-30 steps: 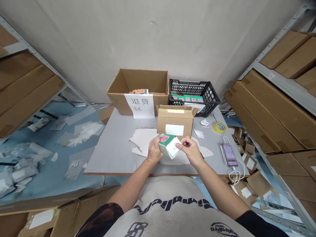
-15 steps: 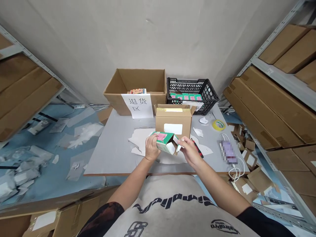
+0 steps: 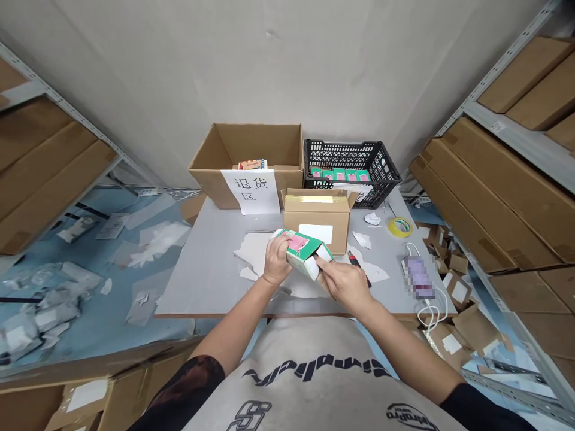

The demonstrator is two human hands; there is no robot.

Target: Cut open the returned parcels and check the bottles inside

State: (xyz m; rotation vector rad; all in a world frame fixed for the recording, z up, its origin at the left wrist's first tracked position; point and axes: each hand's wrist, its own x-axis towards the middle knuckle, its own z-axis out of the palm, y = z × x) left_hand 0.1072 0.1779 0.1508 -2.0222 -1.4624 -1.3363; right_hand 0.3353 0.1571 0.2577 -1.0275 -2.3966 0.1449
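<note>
My left hand (image 3: 277, 260) is closed around the left end of a small green and white carton (image 3: 303, 246) with a pink panel. The carton is tilted, its open end facing right and toward me. My right hand (image 3: 344, 281) is at that open end, thumb and fingers bent, with the fingertips reaching into the opening between the white flaps. Those fingertips are hidden, so what they pinch cannot be made out. Just behind the carton stands a brown cardboard box (image 3: 295, 216) with a white label. A red and black cutter (image 3: 353, 260) lies close to my right hand.
Behind stand a large open cardboard box (image 3: 202, 178) with a paper sign (image 3: 251, 193) and a black crate (image 3: 386, 179) containing several green cartons (image 3: 340, 174). Yellow tape (image 3: 399, 227), a phone (image 3: 417, 276) with a white cable, and torn paper (image 3: 254, 251) lie on the grey table (image 3: 193, 263). Shelves flank both sides.
My right hand has moved from the flap at the carton's end into its opening. The carton has turned slightly and shifted a little right, still in my left hand.
</note>
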